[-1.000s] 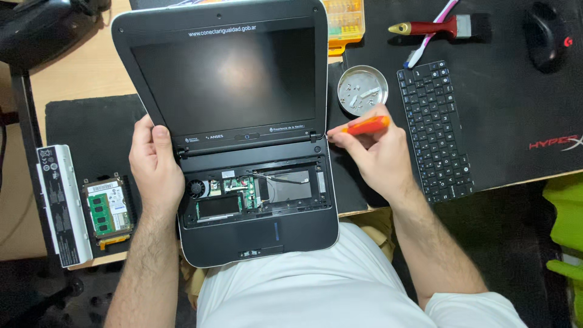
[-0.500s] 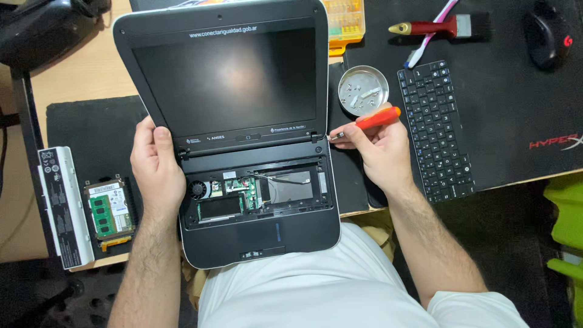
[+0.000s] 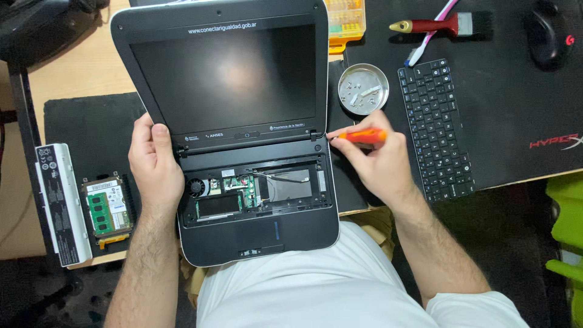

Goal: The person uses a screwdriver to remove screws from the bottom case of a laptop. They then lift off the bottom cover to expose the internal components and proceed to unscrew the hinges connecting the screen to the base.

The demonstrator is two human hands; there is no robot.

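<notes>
Tabletop [image 3: 73, 67], frame centre: laptop [image 3: 243, 140] open. Left hand [image 3: 155, 161] clasps left hinge edge. Right hand [image 3: 379, 161] pinches screwdriver [image 3: 359, 136], shaft horizontal, tip touching right hinge.

The laptop's dark rectangular screen [image 3: 225, 76] stands open at top centre; a white-labelled drive [image 3: 106, 206] lies far left.

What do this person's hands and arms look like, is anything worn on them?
Both arms are bare, with no sleeves showing and dark hair along the forearms. The left hand and right hand wear no gloves, and no rings, watch or bracelets show. Fingernails look short.
</notes>
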